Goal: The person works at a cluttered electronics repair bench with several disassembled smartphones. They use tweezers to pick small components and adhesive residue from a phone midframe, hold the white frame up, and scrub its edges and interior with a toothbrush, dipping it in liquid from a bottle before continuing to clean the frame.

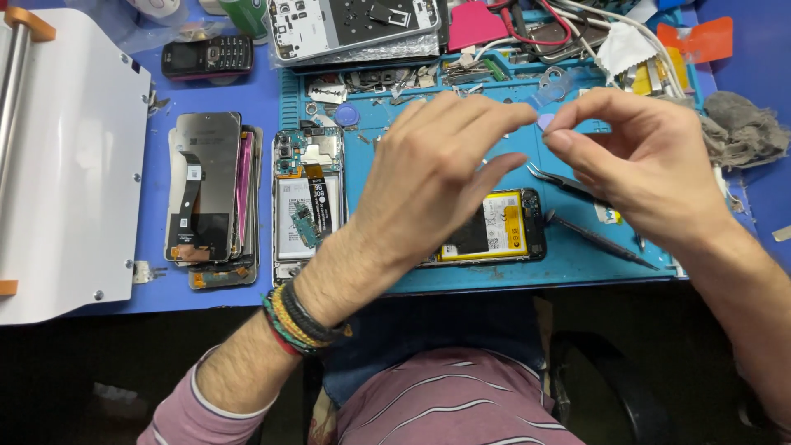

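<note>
Nearest the camera, a striped pink shirt and sleeve, and on the left wrist a stack of braided bracelets (303,323) in green, yellow, red and black. Moving up, the left hand (428,177) is raised over the desk, fingers curled loosely, its thumb and forefinger tips meeting those of the right hand (647,165). Between the two hands sits a small pale lilac piece (545,122), thin and rounded; both hands pinch it, well above the work surface. What exactly the piece is, I cannot tell.

Under the left hand lies an opened phone with a black and yellow battery (494,227), back cover off, resting on the teal work mat (577,259). Just right of it, beneath the right hand, metal tweezers (568,183) and a thin dark pry tool (601,243) lie on the mat, close to each other.

To the left, a second opened phone (307,202) shows its circuit board and a loose flex cable across the white battery. Further left, on the blue desk (206,301), a stack of phone screens and frames (212,198) lies face down, beside a white machine (70,165) with an orange tab.

At the far edge: a small dark keypad phone (208,56), a white phone frame (350,25) in clear wrap, a pink plastic piece (478,23), red wires, an orange plastic tab (700,39) and a grey wad of cloth (741,128).
</note>
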